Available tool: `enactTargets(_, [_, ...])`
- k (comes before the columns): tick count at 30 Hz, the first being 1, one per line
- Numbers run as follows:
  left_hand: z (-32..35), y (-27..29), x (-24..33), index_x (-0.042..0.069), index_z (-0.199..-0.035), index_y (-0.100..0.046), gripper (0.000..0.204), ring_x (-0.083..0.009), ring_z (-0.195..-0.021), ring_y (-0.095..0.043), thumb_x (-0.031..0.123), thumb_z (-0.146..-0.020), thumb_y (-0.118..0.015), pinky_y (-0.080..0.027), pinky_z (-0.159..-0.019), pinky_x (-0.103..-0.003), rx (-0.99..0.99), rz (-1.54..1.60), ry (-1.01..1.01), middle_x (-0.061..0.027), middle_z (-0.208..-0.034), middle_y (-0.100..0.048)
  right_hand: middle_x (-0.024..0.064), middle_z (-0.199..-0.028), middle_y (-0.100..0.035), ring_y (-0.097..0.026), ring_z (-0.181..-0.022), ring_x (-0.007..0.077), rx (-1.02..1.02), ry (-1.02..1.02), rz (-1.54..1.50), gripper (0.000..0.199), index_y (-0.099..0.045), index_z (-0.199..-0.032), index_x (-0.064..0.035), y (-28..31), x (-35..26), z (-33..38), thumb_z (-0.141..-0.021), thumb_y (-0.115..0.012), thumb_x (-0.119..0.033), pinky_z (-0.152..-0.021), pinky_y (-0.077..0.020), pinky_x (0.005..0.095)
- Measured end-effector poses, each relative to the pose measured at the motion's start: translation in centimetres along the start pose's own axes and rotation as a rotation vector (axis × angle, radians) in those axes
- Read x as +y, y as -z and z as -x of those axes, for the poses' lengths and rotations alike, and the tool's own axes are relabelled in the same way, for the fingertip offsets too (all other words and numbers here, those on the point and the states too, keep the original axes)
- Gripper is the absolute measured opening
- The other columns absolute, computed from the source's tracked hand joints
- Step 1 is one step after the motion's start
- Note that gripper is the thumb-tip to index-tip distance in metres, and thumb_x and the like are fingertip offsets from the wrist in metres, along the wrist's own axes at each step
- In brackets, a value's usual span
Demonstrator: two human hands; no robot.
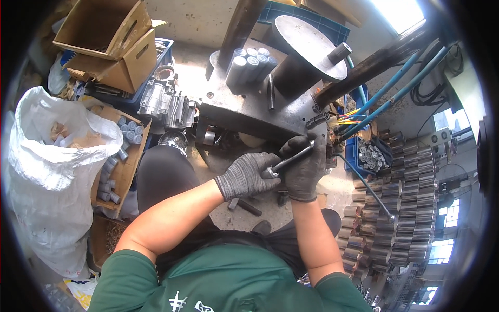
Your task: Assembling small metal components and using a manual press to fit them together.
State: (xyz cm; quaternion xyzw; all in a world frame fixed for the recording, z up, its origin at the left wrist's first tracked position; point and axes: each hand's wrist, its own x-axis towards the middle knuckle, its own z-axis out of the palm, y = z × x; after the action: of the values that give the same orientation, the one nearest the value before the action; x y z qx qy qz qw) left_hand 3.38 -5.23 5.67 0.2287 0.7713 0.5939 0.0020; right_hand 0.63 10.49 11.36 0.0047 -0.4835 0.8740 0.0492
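Observation:
My left hand (250, 177), in a dark grey knitted glove, is closed at the near end of a dark metal rod (292, 162). That end has a bright, wider head. My right hand (305, 176), gloved in the same way, wraps the other half, and the rod's far tip shows by its fingers. The rod slants up to the right, just in front of a heavy steel press table (228, 112). Several grey cylinders (250, 66) stand grouped on that table. A thin dark bar (271, 92) is beside them.
A large round steel plate (312, 44) tops a thick post on the table. Left are a white sack (49, 171), a cardboard tray (130, 182) of grey cylinders and an open carton (104, 31). Stacked metal cylinders (395, 208) stand right, near blue hoses (395, 93).

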Motion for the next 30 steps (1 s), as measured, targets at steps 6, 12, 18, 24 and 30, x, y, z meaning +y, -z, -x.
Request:
enactTargets(6, [0.8,0.4,0.6,-0.001,-0.122,-0.068,0.049,-0.0298,-0.098,-0.074,0.022,-0.08,-0.083,-0.058,-0.087,-0.04,0.03,0.086,-0.022,-0.0186,-0.104,-0.073,0.0157,-0.087,-0.069,-0.066,-0.074,0.0277,-0.097,0.074,-0.072,0.039,-0.056,-0.118,-0.0046,-1.3,0.3,0.6,-0.109,-0.05,-0.042,-0.072,-0.0574,0.0415])
enactTargets(12, [1.3,1.2,0.6,0.0,-0.118,-0.07,0.045,-0.0312,-0.097,-0.075,0.022,-0.08,-0.083,-0.059,-0.086,-0.04,0.036,0.045,-0.039,-0.018,-0.104,-0.074,0.017,-0.084,-0.073,-0.07,-0.067,0.0251,0.009,0.251,0.347,0.049,-0.053,-0.119,-0.0018,-2.9,0.8,1.3,-0.112,-0.041,-0.049,-0.064,-0.0591,0.0362])
enactTargets(18, [1.4,1.4,0.4,-0.001,-0.118,-0.07,0.046,-0.0298,-0.095,-0.075,0.023,-0.081,-0.083,-0.059,-0.085,-0.04,-0.026,0.056,-0.003,-0.0175,-0.102,-0.074,0.0159,-0.083,-0.072,-0.07,-0.067,0.0229,0.0,0.197,0.206,0.052,-0.053,-0.118,-0.0014,-2.5,1.1,1.8,-0.112,-0.04,-0.052,-0.064,-0.0591,0.0352])
enactTargets(24, [1.5,1.4,0.4,0.0,-0.119,-0.07,0.047,-0.03,-0.095,-0.074,0.023,-0.08,-0.083,-0.059,-0.085,-0.04,-0.05,0.043,-0.032,-0.0174,-0.101,-0.073,0.0141,-0.08,-0.071,-0.068,-0.065,0.0223,0.14,0.259,0.454,0.053,-0.054,-0.115,-0.0002,-1.3,1.6,2.1,-0.112,-0.037,-0.05,-0.065,-0.0595,0.0364])
enactTargets(30, [0.8,1.7,1.1,0.001,-0.116,-0.07,0.047,-0.0263,-0.093,-0.074,0.025,-0.078,-0.085,-0.058,-0.084,-0.039,-0.02,0.017,-0.036,-0.0165,-0.1,-0.074,0.0195,-0.096,-0.074,-0.074,-0.088,0.0268,0.043,0.156,0.333,0.047,-0.057,-0.117,0.0022,-2.3,2.8,3.1,-0.112,-0.04,-0.041,-0.085,-0.0586,0.0362])
